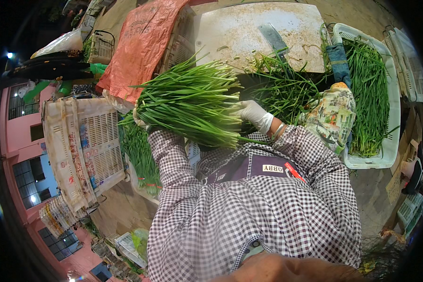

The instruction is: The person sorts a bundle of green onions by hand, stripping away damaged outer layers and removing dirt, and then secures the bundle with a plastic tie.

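A big bunch of garlic chives (pixel 188 101) lies across in front of my chest, leaf tips to the left and pale cut stems to the right. My left hand (pixel 140 121), in a white glove, wraps round the leafy end; most of its fingers are hidden by the leaves. At the stem ends is my right hand (pixel 256 116), also gloved, its fingers bent together against the stems; the fingertips are partly hidden. Just beyond it, loose chives (pixel 286 91) lie in a tangled heap. A cleaver (pixel 271 37) rests on the stained white board (pixel 221 28) at the far side.
To the right stands a white crate (pixel 392 145) full of chives, beside a printed bag (pixel 336 113). Red-orange sheeting (pixel 141 47) covers a stack at the far left. Below it stand pale slatted crates (pixel 82 150). More chives (pixel 141 155) lie beside my left forearm.
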